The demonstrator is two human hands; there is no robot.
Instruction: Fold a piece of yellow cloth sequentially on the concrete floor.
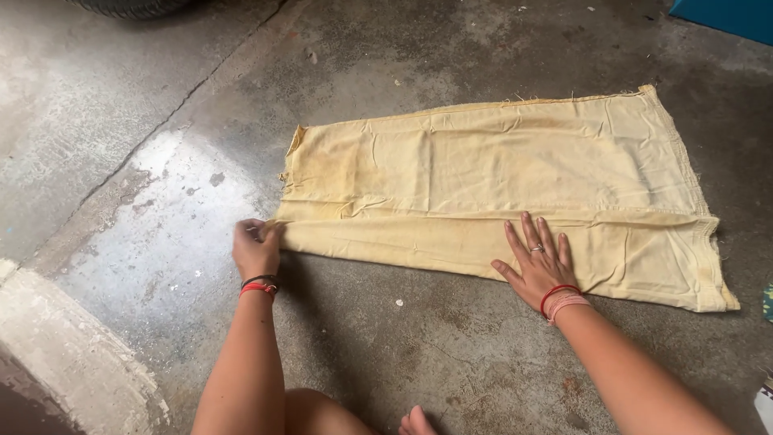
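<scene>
The yellow cloth (499, 177) lay spread flat on the concrete floor (161, 201), its near long edge folded over into a band that ran from the left corner to the right end. It looked worn and thin, with brownish stains near the left side, creases across the middle and frayed threads along the far edge. The fold could have slipped askew, since the band already looked wider at the right end than at the left, and a tug at one corner would have skewed it further. Grit on the rough, damp-looking floor could also have soiled the underside. The left hand (256, 248) pinched the folded left corner between curled fingers. The right hand (538, 259) pressed flat on the band, fingers spread and grasping nothing.
</scene>
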